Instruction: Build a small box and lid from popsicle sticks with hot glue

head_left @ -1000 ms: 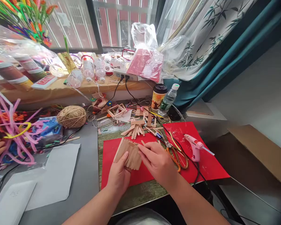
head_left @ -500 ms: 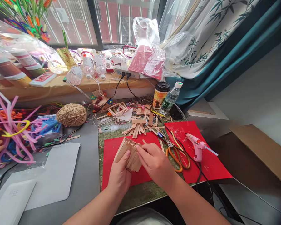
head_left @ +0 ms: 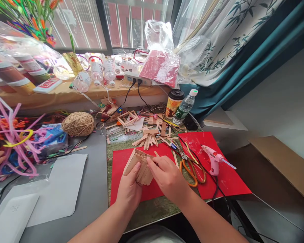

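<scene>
- Now both hands grip a panel of wooden sticks over the red paper near the table's front edge: left hand from below, right hand pinching its right side.
- Likely light, stiff, fragile at the joints; best held by the edges.
- Cluttered table by a window; glue gun and scissors lie rightward.

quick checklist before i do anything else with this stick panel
1. Both hands on the stick panel: ok, left hand at its near edge, right hand on its right side.
2. Panel over the red paper: ok.
3. Glue gun out of the way: ok, lying on the red paper to the right.
4. Scissors apart from the right hand: not ok, right beside it.
5. Spare sticks close by: ok, piled just behind.
6. Glue set: cannot tell.
</scene>
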### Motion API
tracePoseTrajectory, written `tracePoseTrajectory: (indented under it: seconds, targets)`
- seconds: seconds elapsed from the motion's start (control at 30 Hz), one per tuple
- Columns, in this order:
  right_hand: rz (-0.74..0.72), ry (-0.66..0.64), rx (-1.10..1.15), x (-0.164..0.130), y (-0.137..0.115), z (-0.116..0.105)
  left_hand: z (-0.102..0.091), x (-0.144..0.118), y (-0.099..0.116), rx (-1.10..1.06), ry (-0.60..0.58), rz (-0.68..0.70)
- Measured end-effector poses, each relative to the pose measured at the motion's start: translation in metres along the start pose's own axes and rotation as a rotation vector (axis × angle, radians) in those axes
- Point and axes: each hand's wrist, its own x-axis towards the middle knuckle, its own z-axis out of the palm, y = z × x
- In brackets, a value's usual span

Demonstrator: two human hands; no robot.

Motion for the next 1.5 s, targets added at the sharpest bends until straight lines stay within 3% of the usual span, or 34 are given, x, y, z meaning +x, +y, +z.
tracePoseTrajectory:
  seconds: [0.73,1.5]
  targets:
    - [-0.022,-0.068,0.038,-0.0009,0.0044,0.0015,0.0006,-0.0008,0.0041,-0.022,0.016,-0.050]
    - [-0.021,-0.050,0.047,-0.0008,0.0076,0.0045,-0.0002,0.0000,0.0033,-0.027,0.014,-0.083]
